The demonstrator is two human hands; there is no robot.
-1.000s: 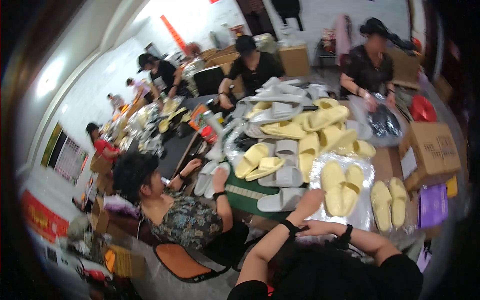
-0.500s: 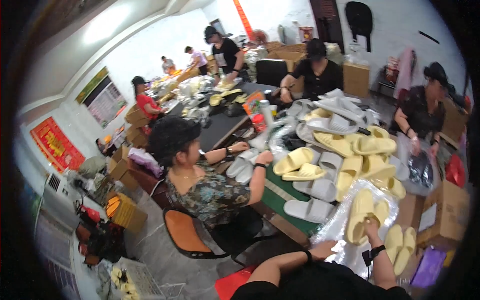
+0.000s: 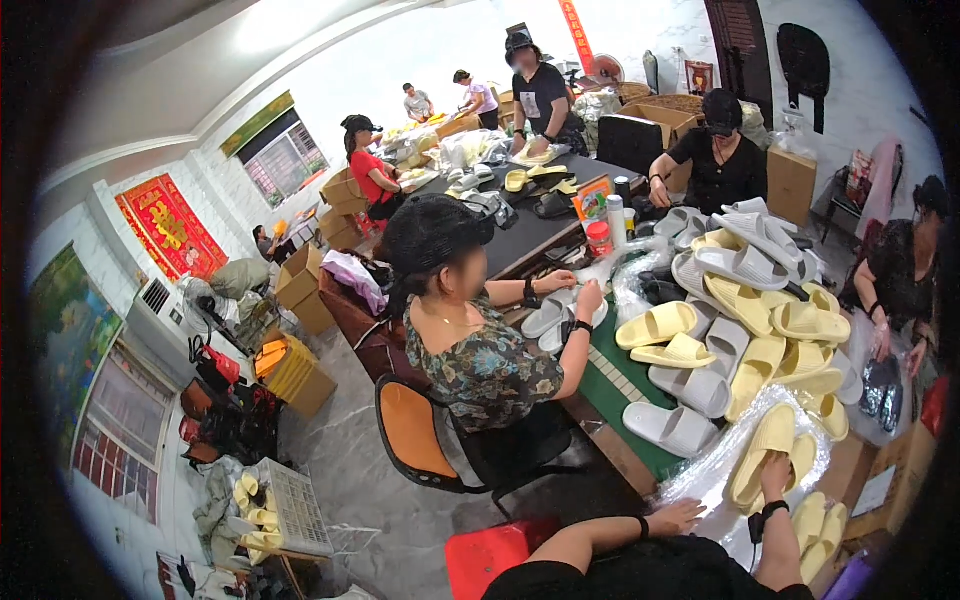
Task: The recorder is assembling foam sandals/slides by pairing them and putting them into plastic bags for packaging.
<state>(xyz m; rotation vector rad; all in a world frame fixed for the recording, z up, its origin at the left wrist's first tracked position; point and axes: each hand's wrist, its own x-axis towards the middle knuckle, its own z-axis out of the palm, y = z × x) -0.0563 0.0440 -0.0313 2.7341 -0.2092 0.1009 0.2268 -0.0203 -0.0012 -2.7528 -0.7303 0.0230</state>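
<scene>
My right hand (image 3: pixel 775 476) is closed on a pair of pale yellow slippers (image 3: pixel 764 438) with ribbed straps, near the table's front right corner. These slippers rest over a stack of clear plastic bags (image 3: pixel 716 494). On the near side of the bags lies my left hand (image 3: pixel 676 518), with its fingers stretched out and nothing in them. Beside my right wrist is another yellow pair (image 3: pixel 820 535), partly cut off by my forearm. Farther along the table rises a heap of grey and yellow slippers; one grey slipper (image 3: pixel 668 428) sits at its near left edge.
At my left a co-worker in a flowered top (image 3: pixel 490 385) sits on an orange-backed chair (image 3: pixel 410 435), handling grey slippers. Several other people work around the tables. A red stool (image 3: pixel 490 560) stands close by my left arm. A cardboard box (image 3: pixel 890 480) is at the right.
The view has turned left, so everything sits farther right in the picture. My right hand keeps hold of the yellow slippers, and my left hand stays on the plastic bags.
</scene>
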